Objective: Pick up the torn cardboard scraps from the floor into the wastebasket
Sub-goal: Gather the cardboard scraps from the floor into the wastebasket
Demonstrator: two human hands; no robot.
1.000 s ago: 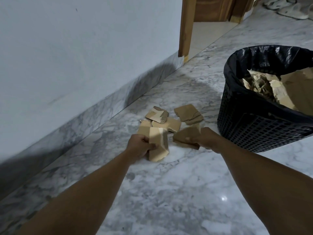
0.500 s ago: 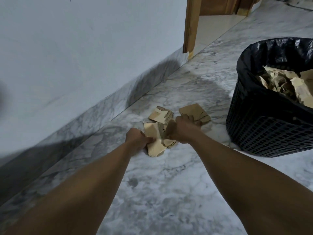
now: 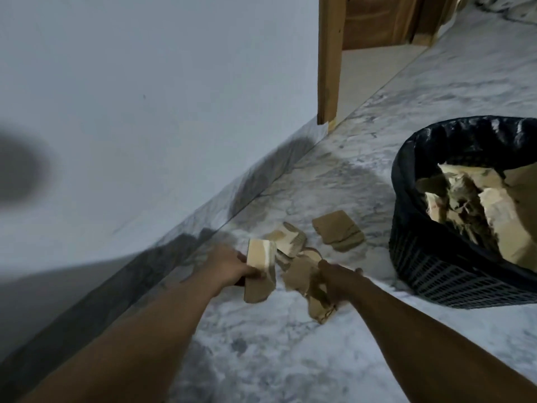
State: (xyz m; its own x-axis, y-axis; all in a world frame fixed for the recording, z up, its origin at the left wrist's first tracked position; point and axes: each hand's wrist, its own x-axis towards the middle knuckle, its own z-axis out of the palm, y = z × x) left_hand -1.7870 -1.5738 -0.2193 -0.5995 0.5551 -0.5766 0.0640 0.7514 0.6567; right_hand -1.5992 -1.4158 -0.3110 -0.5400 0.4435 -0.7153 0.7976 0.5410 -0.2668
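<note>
Fingers, left hand [image 3: 229, 269]: curled tight on a pale folded scrap [image 3: 259, 270], held at its edge.
Fingers, right hand [image 3: 337, 279]: closed around a bunch of brown scraps [image 3: 305, 282] that hangs below the fist.
Loose scraps: two on the marble floor [image 3: 276, 350], one [image 3: 289, 238] at 12 o'clock from the hands, another [image 3: 338, 234] at 1 o'clock.
Wastebasket [image 3: 453, 266]: black, bag-lined, at 3 o'clock from the hands, already holding torn cardboard [image 3: 476, 210].
Wall [image 3: 145, 97]: runs along 9 to 11 o'clock.
</note>
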